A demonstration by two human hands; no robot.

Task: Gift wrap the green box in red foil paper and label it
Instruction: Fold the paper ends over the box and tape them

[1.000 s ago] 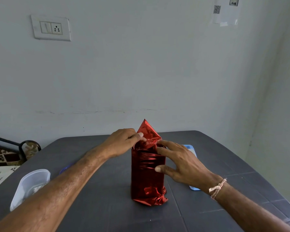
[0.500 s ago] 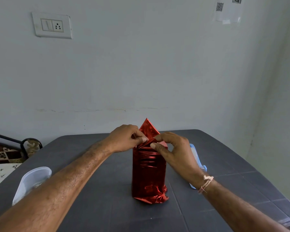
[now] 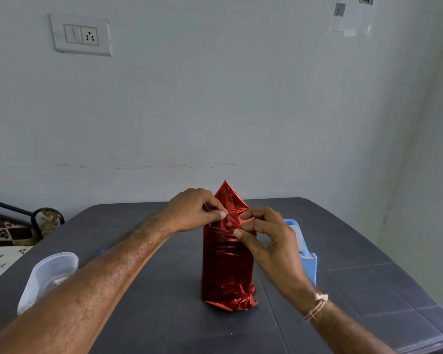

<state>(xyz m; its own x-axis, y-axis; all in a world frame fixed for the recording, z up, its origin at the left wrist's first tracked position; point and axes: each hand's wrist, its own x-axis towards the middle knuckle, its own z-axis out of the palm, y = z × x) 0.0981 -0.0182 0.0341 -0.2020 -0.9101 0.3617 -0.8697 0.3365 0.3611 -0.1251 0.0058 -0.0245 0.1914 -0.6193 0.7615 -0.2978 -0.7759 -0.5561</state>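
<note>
Well off to the left of the parcel a clear plastic tub [image 3: 49,277] sits on the dark worktop [image 3: 164,315], untouched. Nearer in, the left hand [image 3: 192,210] is at the parcel's top left corner, its grip closed tight, thumb and forefinger pinching the red foil paper [image 3: 226,261] where it creases in. The parcel itself stands upright in the middle of the worktop. The green box is inside it and fully covered, so none of it shows, and the foil at the foot is bunched and folded under. Above the two hands a pointed flap [image 3: 228,198] of foil stands up unfolded. The right hand [image 3: 271,241] is what has changed: a second ago it lay flat against the parcel's right side, steadying it, and now it has climbed to the top right corner and pinches the foil between thumb and forefinger, opposite the left. To my eye that means the side tucks at the top are being set and the pointed flap is next to come down. Just behind the parcel on the right waits a blue tape dispenser [image 3: 306,254], which that fold will likely need. I see no label yet.
</note>
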